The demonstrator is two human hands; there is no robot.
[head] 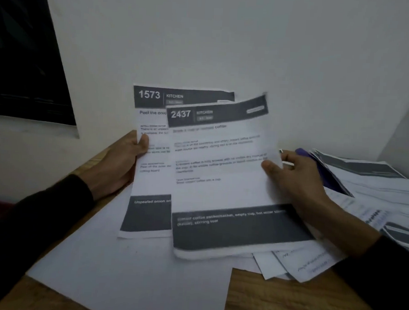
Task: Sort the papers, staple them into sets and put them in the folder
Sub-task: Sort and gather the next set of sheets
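Note:
I hold two printed sheets up in front of me over a wooden table [286, 299]. My left hand [122, 162] grips the left edge of the sheet headed 1573 KITCHEN [152, 138], thumb on its face. My right hand [299, 178] pinches the right edge of the sheet headed 2437 [221, 170], which overlaps the first and looks blurred. A large blank white sheet [121, 269] lies flat beneath them. A purple object [325, 173], maybe the folder, shows behind my right hand. No stapler is in view.
A loose heap of printed papers [375, 182] covers the table's right side, and handwritten sheets [306, 264] poke out under the held pages. A white wall [228, 37] rises just behind, with a dark panel [21, 62] at the left.

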